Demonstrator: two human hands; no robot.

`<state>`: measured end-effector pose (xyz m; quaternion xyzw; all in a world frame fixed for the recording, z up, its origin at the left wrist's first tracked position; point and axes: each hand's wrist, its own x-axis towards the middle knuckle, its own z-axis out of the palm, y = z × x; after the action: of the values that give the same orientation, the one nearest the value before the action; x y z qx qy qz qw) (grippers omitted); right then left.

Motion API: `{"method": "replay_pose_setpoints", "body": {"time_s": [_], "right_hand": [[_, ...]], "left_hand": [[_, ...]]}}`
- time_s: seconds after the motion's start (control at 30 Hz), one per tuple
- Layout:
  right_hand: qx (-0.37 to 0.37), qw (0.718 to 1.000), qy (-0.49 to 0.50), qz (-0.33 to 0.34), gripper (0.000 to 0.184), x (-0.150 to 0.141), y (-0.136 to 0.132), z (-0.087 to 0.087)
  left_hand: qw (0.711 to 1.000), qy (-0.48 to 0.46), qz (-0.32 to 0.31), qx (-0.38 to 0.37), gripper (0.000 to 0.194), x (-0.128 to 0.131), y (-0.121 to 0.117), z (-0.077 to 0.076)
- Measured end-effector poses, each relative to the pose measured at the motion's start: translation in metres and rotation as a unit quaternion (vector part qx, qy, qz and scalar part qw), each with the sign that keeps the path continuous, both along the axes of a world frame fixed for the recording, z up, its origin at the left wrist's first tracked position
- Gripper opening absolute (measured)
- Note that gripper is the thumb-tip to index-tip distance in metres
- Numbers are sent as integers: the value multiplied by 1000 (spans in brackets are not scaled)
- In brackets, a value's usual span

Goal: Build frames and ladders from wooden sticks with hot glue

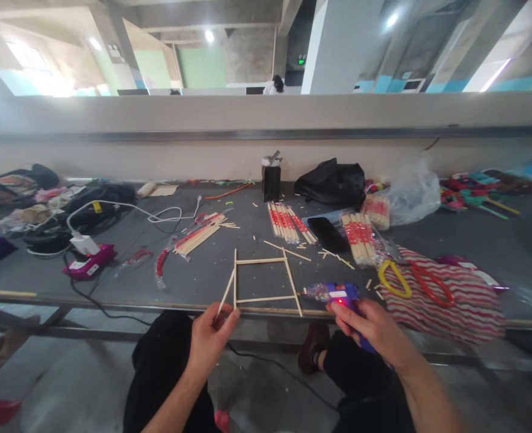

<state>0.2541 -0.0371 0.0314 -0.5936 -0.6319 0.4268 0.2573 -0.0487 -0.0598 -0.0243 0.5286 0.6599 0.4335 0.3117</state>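
My left hand (214, 331) is closed at the table's front edge, with a loose wooden stick (225, 293) slanting up from its fingers. The stick's upper end meets or overlaps the left side of a four-sided frame of wooden sticks (261, 261), and my thumb is beside that side's lower end. The frame lies on the dark table, its side sticks jutting past the two crosspieces. In my right hand (369, 325) is a blue-purple hot glue gun (345, 293) with a lit red light. Its nozzle points left, close to the frame's lower right corner.
Behind the frame lie packs of chopsticks (288, 222), broken stick pieces and a black phone (327, 234). At right, yellow-handled and red-handled scissors (395, 279) rest on a striped cloth (455, 300). A purple power strip (89, 261) with a white charger sits at left.
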Motion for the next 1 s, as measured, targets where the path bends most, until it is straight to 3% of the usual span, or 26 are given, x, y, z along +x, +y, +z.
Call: {"method": "replay_pose_setpoints", "body": {"time_s": [0.47,1.0], "right_hand": [[3,1000,-1,5,49,1,0,1],[-12,998,66,-11,46,5,-1,-9]], "left_hand": [[1000,6,-8,6,32,-2,0,-4],[1000,-3,-3,4,33,-2,0,-6]]}}
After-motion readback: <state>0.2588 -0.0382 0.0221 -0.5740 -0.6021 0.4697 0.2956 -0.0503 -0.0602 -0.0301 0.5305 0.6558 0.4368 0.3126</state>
